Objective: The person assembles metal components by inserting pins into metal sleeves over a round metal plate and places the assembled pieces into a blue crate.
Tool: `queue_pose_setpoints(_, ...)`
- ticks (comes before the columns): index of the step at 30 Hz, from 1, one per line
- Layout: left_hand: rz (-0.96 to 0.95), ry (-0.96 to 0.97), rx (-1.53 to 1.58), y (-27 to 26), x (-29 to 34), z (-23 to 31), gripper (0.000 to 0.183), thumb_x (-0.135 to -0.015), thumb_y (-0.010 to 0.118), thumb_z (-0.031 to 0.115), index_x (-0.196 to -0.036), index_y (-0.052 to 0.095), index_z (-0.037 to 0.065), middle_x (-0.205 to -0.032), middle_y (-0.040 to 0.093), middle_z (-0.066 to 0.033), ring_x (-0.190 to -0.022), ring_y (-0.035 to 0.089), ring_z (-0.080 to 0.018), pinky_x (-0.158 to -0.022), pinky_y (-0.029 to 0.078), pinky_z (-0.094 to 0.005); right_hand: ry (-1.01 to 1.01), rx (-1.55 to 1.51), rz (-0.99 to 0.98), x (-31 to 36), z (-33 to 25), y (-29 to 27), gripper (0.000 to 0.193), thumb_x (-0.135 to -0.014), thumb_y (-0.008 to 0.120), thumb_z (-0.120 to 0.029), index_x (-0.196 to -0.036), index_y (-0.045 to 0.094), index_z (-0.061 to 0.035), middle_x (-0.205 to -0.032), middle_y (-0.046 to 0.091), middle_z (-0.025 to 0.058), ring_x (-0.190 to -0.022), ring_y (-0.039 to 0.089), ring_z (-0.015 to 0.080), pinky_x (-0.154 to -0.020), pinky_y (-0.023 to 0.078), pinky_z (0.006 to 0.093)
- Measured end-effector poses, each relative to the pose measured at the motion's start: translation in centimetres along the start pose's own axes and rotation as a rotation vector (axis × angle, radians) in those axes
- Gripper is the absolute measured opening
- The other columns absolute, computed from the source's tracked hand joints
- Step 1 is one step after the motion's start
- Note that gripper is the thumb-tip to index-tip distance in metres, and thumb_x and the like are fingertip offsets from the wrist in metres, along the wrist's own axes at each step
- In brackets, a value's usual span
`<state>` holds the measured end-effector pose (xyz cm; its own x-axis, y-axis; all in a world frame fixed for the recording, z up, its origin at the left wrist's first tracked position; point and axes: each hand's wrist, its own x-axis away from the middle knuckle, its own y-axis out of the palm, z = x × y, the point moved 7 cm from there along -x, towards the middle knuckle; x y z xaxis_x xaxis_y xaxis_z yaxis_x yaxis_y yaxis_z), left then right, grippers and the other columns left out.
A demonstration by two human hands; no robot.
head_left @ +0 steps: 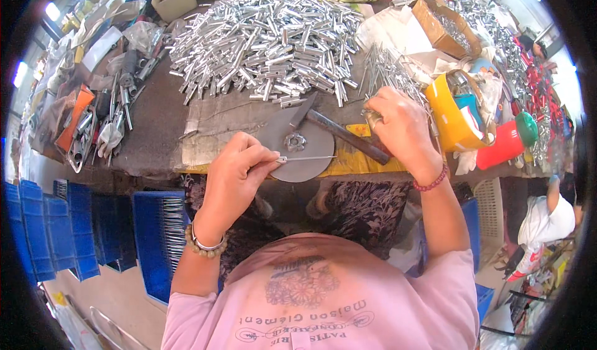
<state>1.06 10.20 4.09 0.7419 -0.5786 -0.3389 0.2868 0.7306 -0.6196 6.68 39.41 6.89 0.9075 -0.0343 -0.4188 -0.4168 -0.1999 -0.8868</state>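
Observation:
My left hand (235,171) pinches one end of a thin metal rod (311,158) with a small fitting at the fingertips. The rod points right across a round grey plate (311,171) at the table's front edge. On the plate sits a small round metal piece (295,141). A hammer (348,137) lies across the plate's far side, its handle slanting toward the right. My right hand (401,126) is closed beside a pile of thin metal pins (388,70); what its fingers hold cannot be made out. Beyond both hands lies a large heap of short silver tubes (267,45).
Right of my right hand stand a yellow container (453,116) and a red bottle (500,144) with a green cap. A cardboard box (444,29) lies behind. Tools in an orange holder (74,118) are at left. Blue crates (155,238) stand below; a person (547,216) is at right.

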Motion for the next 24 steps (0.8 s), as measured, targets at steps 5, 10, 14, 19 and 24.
queue_pose_setpoints(5, 0.007, 0.018, -0.007, -0.1, 0.2, -0.2, 0.013, -0.089, 0.086, 0.007, -0.100, 0.079, 0.007, -0.094, 0.066, -0.0083, -0.084, 0.068, -0.0284, -0.072, 0.054, -0.0382, -0.114, 0.116, -0.116, -0.6, -1.5, 1.7, 0.013, -0.079, 0.077, -0.001, -0.089, 0.071, -0.0063, -0.101, 0.065, 0.0099, -0.103, 0.069, 0.0333, -0.089, 0.060, 0.0463)
queue_pose_setpoints(10, 0.000, 0.025, 0.044, 0.2, 0.4, -0.5, 0.014, -0.090, 0.084, 0.000, -0.103, 0.079, 0.002, -0.096, 0.063, -0.0088, -0.087, 0.064, -0.0240, -0.076, 0.052, -0.0335, -0.142, 0.120, -0.114, -0.6, -1.6, 1.5, 0.017, -0.079, 0.076, 0.000, -0.094, 0.068, -0.0060, -0.100, 0.065, 0.0107, -0.103, 0.069, 0.0342, -0.089, 0.059, 0.0473)
queue_pose_setpoints(14, 0.033, 0.053, -0.008, -0.1, 0.3, -0.3, 0.012, -0.090, 0.085, 0.009, -0.099, 0.078, 0.008, -0.094, 0.066, -0.0080, -0.085, 0.068, -0.0295, -0.072, 0.053, -0.0397, -0.089, 0.067, -0.034, -0.4, -0.8, 0.1, 0.021, -0.082, 0.072, 0.000, -0.100, 0.065, -0.0060, -0.103, 0.068, 0.0129, -0.103, 0.070, 0.0369, -0.088, 0.058, 0.0499)
queue_pose_setpoints(19, 0.027, 0.062, 0.008, 0.1, 0.3, -0.4, 0.010, -0.091, 0.084, 0.010, -0.099, 0.078, 0.009, -0.095, 0.067, -0.0080, -0.085, 0.069, -0.0301, -0.072, 0.054, -0.0405, 0.006, 0.090, -0.087, -0.2, 0.1, 0.0, 0.023, -0.083, 0.068, 0.000, -0.106, 0.067, -0.0053, -0.103, 0.070, 0.0158, -0.102, 0.071, 0.0389, -0.087, 0.057, 0.0507)
queue_pose_setpoints(24, -0.027, -0.016, 0.000, 0.2, 0.5, -0.5, 0.015, -0.091, 0.083, 0.003, -0.105, 0.079, 0.003, -0.098, 0.064, -0.0100, -0.090, 0.066, -0.0253, -0.079, 0.053, -0.0347, 0.034, 0.050, -0.099, -0.3, 1.0, -0.1, 0.028, -0.082, 0.073, -0.003, -0.109, 0.069, -0.0037, -0.110, 0.070, 0.0200, -0.108, 0.070, 0.0395, -0.093, 0.056, 0.0483)
